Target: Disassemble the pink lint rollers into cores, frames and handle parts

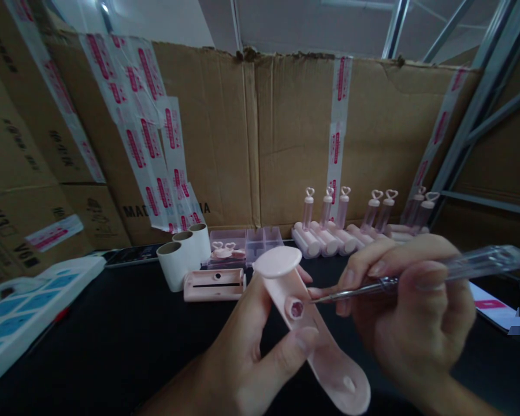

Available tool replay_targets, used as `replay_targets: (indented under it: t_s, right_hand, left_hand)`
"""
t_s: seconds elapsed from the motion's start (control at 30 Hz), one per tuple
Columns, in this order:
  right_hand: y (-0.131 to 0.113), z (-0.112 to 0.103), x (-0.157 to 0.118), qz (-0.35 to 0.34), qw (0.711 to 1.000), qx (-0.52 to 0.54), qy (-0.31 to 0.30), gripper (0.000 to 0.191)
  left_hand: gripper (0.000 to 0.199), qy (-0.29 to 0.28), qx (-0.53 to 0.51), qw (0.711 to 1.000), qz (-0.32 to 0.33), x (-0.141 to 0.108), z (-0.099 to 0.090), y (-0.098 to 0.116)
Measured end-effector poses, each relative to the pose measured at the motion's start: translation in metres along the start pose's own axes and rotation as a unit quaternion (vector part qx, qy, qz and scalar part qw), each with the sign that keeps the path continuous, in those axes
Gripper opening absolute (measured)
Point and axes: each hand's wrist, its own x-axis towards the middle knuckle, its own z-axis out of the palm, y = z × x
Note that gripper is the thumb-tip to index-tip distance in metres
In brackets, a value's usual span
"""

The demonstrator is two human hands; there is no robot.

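My left hand (260, 352) grips a pale pink plastic piece (329, 352), long and trough-like, with a round flange at its upper end. The piece slants down to the right, and a short round socket (296, 309) stands up from its inside. In my right hand (411, 312) is a thin metal-shafted tool with a clear handle (485, 263), held like a pen. Its narrow tip points left and sits close beside the socket; whether it touches the plastic I cannot tell.
A similar pink half-shell (214, 285) lies behind my left hand, near white tubes (171, 266). A clear purple tray (264, 245) holds small heart-topped parts. Pink cylinders (307, 240) with heart-topped clear tubes line the back right. A white power strip (39, 312) lies left; cardboard (286, 144) walls the back.
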Motion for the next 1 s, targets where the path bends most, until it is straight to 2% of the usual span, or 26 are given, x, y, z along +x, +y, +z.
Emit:
replay_targets:
  t_s: [0.13,0.27,0.43,0.67,0.8,0.93,1.0]
  right_hand:
    - [0.001,0.001,0.000,-0.026,1.000,-0.012,0.006,0.017]
    - [0.001,-0.001,0.001,-0.029,0.999,-0.016,0.006,0.018]
    - [0.003,-0.005,0.002,-0.005,1.000,-0.018,0.001,0.023]
    - [0.002,-0.006,0.003,0.005,1.000,0.010,-0.017,0.022]
    - [0.000,-0.007,0.004,0.013,1.000,0.022,-0.014,0.024]
    - [-0.001,-0.009,0.006,0.010,1.000,0.011,-0.009,0.027]
    - [-0.001,-0.010,0.007,-0.007,1.000,0.001,-0.002,0.024]
  left_hand:
    - [0.037,0.004,0.001,1.000,0.004,-0.001,0.000,-0.001]
    - [0.044,0.000,-0.024,0.999,-0.023,-0.003,0.001,-0.004]
    - [0.046,-0.013,-0.071,0.996,-0.049,0.001,-0.001,-0.004]
    - [0.051,-0.025,-0.086,0.995,-0.039,0.008,-0.003,0.005]
    - [0.057,0.027,-0.079,0.996,-0.037,0.005,0.001,-0.002]
    - [0.045,0.115,-0.070,0.991,-0.002,0.006,0.005,-0.011]
    - [0.039,0.136,-0.057,0.988,0.037,0.011,0.006,-0.011]
